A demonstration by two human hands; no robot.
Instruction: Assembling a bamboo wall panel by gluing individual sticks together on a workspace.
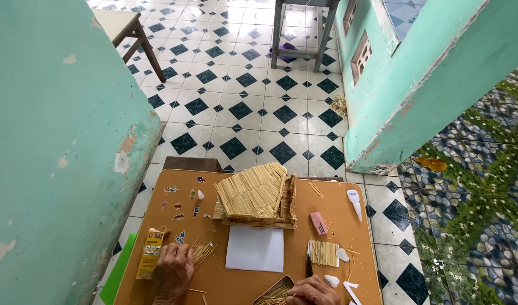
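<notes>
Two hands are laid flat and empty: left hand (172, 273) beside loose toothpicks (203, 252), right hand (311, 292) touching the toothpick tin (274, 292).

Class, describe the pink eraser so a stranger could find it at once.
Start at the small brown table with the toothpick house at its middle. Just right of the house, above a flat row of sticks, lies the pink eraser. It is the only pink block there; the white glue tube lies farther right.

Even, soft daylight; no hard shadows. Faint sheen on tiled floor (236, 90). Focus sharp mid-frame. Wide-angle bending leans the green walls (55, 147) outward at both edges. Table (327, 203) evenly lit, no glare.
</notes>
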